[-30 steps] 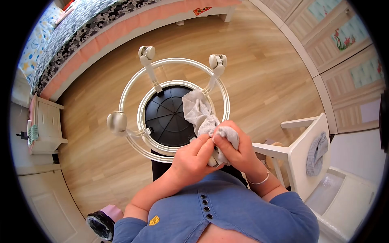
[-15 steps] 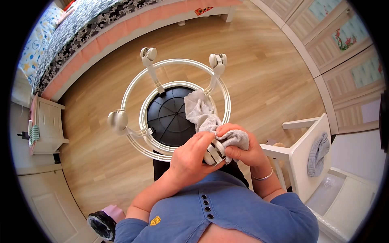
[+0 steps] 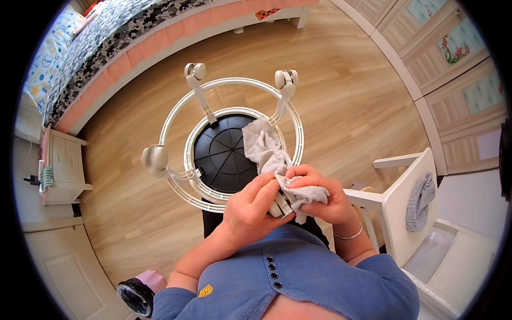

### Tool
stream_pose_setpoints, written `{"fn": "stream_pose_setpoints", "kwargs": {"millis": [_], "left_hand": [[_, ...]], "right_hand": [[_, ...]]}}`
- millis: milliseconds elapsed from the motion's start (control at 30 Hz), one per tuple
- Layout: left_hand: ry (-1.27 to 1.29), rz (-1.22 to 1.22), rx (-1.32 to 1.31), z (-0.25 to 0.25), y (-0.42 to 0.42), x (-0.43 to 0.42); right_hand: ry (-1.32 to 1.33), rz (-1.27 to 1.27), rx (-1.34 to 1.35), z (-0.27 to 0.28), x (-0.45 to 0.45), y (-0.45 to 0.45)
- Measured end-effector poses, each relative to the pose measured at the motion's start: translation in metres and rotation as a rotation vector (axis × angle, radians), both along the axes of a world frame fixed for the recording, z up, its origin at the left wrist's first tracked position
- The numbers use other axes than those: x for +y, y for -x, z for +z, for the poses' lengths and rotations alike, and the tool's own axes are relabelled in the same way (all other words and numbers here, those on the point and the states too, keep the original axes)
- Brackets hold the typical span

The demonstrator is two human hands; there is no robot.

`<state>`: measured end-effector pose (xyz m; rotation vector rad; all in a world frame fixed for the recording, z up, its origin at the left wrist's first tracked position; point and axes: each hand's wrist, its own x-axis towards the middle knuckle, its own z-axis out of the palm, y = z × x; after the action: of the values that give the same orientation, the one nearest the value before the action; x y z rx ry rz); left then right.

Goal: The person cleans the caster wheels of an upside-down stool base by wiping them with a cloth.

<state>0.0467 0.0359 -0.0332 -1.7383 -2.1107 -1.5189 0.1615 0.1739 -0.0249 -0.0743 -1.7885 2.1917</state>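
Note:
A white ring-shaped base (image 3: 232,81) with caster wheels lies upturned in front of me, its black ribbed disc (image 3: 224,154) facing up. My left hand (image 3: 250,210) is closed around the nearest caster wheel (image 3: 279,206), which is partly hidden by my fingers. In my right hand (image 3: 328,200) is a light grey cloth (image 3: 306,193), bunched and pressed against that wheel. The cloth's other end drapes over the disc and the inner ring. Other casters, such as the far left one (image 3: 195,71) and the far right one (image 3: 287,80), stick up from the ring.
To my right stands a white chair or stool (image 3: 397,213) with a grey knitted item (image 3: 421,202) on it. A bed (image 3: 122,58) runs along the upper left, near a small white cabinet (image 3: 65,165). A lined bin (image 3: 135,296) stands lower left. Cupboard doors (image 3: 448,69) line the right.
My right hand has shifted slightly and drawn the cloth further over the near caster, covering more of it. My left hand and the base have barely moved.

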Motion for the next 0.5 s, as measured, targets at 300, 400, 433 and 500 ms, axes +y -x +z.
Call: {"fn": "stream_pose_setpoints", "kwargs": {"millis": [300,400,433,500], "left_hand": [[-0.032,-0.011,0.065,-0.013,-0.004,0.002],[-0.032,-0.02,0.077,-0.011,-0.005,0.0],[-0.017,-0.047,0.077,-0.009,-0.005,-0.001],[-0.026,-0.045,0.069,-0.006,-0.005,-0.003]], "right_hand": [[-0.306,-0.126,-0.064,0.008,-0.017,0.005],[-0.338,-0.189,-0.081,0.01,-0.021,0.012],[-0.171,-0.207,-0.222,0.011,-0.022,0.014],[-0.004,-0.226,-0.358,0.01,-0.025,0.018]]}}
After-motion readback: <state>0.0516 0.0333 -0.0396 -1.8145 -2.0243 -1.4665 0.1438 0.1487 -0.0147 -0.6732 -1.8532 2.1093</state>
